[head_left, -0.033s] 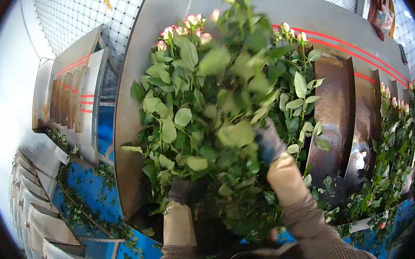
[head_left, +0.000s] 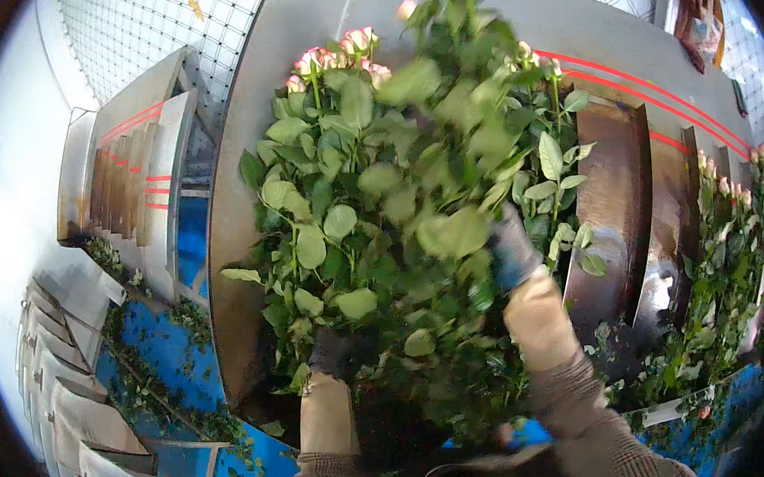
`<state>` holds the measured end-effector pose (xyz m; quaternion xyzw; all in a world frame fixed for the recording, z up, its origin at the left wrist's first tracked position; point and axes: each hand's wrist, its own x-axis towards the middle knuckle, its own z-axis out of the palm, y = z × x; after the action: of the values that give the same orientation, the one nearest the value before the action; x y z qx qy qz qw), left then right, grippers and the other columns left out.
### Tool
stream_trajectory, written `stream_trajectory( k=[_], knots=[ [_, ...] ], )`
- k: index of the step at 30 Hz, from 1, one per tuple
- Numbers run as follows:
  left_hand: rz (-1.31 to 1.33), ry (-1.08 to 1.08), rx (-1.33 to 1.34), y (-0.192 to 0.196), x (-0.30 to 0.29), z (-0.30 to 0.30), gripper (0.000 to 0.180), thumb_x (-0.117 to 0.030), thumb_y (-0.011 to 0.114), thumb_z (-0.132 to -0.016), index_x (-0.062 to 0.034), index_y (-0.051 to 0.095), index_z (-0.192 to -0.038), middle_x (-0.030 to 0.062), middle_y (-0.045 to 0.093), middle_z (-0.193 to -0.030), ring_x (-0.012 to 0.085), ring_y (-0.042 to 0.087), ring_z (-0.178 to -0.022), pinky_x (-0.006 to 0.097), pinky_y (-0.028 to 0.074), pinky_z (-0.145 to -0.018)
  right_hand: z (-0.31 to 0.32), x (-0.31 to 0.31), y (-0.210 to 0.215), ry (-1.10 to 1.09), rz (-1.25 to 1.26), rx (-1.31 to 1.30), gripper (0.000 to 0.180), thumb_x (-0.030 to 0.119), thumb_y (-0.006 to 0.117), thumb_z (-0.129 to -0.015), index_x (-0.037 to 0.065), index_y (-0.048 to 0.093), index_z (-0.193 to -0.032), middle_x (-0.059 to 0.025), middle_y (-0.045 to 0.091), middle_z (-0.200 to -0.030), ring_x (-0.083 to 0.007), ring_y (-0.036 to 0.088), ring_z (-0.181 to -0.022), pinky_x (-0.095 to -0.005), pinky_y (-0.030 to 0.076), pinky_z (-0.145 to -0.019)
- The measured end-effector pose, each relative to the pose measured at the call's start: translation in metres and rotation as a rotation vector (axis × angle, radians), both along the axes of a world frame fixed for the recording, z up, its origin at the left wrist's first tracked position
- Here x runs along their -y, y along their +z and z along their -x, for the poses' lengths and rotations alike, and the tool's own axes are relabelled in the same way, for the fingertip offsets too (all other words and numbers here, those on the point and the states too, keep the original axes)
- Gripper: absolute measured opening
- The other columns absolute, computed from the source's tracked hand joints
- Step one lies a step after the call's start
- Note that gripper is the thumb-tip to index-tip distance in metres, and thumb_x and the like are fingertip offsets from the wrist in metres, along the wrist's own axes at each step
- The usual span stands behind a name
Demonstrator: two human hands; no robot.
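A thick heap of leafy roses (head_left: 320, 243) lies before me, several with pink-edged cream heads at the far left. My right hand (head_left: 510, 251), in a dark glove, is closed among the foliage on the right side. It appears to grip rose stems (head_left: 472, 16) topped by pale blooms, whose leaves are blurred by motion; the grip itself is partly hidden. My left hand (head_left: 333, 354), also dark-gloved, reaches into the lower left of the heap. Leaves and shadow cover its fingers. Other upright roses (head_left: 550, 149) stand just right of the heap.
Stained metal dividers (head_left: 608, 203) form slots to the right, with more roses (head_left: 715, 257) beyond them. Red lines (head_left: 639, 88) cross the grey metal board. At left stand a slotted metal rack (head_left: 126, 182) and grey panels (head_left: 91, 414). Leaf scraps litter the blue floor (head_left: 176, 362).
My right hand has shifted slightly right and up. The pale roses moved the same way, their heads now nearer the top edge. My left hand has hardly moved.
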<state>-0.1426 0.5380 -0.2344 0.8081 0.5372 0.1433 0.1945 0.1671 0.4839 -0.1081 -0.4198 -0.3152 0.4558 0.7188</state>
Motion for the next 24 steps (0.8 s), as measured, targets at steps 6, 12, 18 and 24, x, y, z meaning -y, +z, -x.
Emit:
stream_trajectory(
  k=[6,12,18,24],
  knots=[
    [0.034,-0.004,0.217,0.167,0.134,-0.001,0.076,-0.031,0.071,-0.080,-0.0060,0.037,-0.142,0.0177,0.048,-0.138,0.0363,0.055,-0.117,0.042,0.049,-0.094,-0.061,0.073,0.074,-0.093,-0.103,0.249,0.038,-0.003,0.062,-0.084,0.004,0.055,-0.121,-0.0120,0.062,-0.115,-0.0239,0.064,-0.098,-0.0310,0.054,-0.084],
    [0.448,-0.367,0.840,0.143,0.158,-0.139,0.066,-0.014,0.079,-0.074,-0.0023,0.049,-0.132,0.0106,0.061,-0.121,0.0220,0.060,-0.105,0.036,0.051,-0.084,-0.034,0.092,0.040,-0.172,-0.069,0.064,0.046,0.009,0.072,-0.082,0.001,0.051,-0.122,-0.0072,0.063,-0.107,-0.0141,0.058,-0.087,-0.0284,0.050,-0.079],
    [0.743,-0.324,0.906,0.126,0.182,-0.203,0.046,-0.009,0.078,-0.076,-0.0045,0.061,-0.118,0.0043,0.066,-0.109,0.0164,0.062,-0.098,0.033,0.051,-0.085,-0.102,0.160,0.061,0.024,-0.065,0.366,0.019,0.019,0.070,-0.087,0.005,0.066,-0.099,0.0024,0.062,-0.081,-0.0061,0.053,-0.068,-0.0237,0.044,-0.060],
    [0.695,-0.289,0.923,0.134,0.233,-0.247,0.066,-0.004,0.075,-0.077,-0.0062,0.044,-0.136,0.0086,0.064,-0.117,0.0193,0.064,-0.099,0.035,0.052,-0.088,-0.158,0.157,0.021,-0.053,0.034,0.463,0.030,0.027,0.076,-0.081,0.003,0.068,-0.099,0.0006,0.068,-0.082,-0.0067,0.057,-0.073,-0.0253,0.047,-0.063]
  ],
)
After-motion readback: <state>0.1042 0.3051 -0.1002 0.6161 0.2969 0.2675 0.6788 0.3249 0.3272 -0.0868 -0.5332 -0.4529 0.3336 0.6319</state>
